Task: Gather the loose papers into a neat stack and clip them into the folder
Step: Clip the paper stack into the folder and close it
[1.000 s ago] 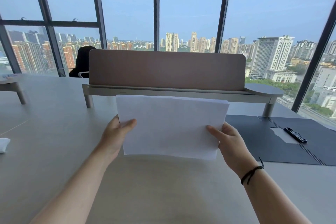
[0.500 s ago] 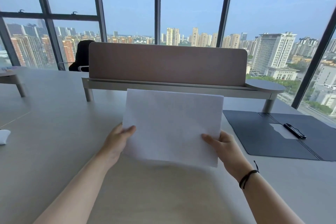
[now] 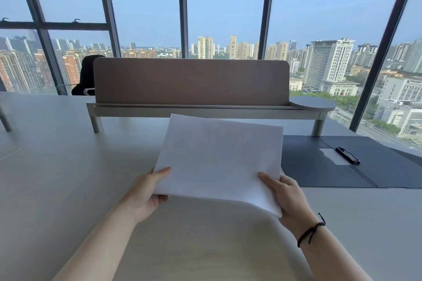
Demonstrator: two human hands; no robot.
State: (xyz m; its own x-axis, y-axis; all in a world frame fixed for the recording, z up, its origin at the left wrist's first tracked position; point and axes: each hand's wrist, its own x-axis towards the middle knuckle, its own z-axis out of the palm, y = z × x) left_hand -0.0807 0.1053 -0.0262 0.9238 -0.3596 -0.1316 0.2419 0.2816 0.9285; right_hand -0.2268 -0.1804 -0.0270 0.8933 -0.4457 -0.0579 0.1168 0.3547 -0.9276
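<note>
Holding the papers [image 3: 219,157] above the bench [image 3: 68,178], both hands are clamped on the near corners: the left hand [image 3: 146,191] pinches the near left corner with thumb on top; the right hand [image 3: 285,194] grips the near right corner the same way; the hands are well apart. The stack tilts away from the person, its near edge sagging a little between the grips. To the right the folder [image 3: 319,166] lies open and flat on the bench, its clip [image 3: 347,155] on the spine, well apart from the stack. Only one view is given. Such sheets are probably light, limp and apt to slide or fan out; holding opposite edges looks safest.
</note>
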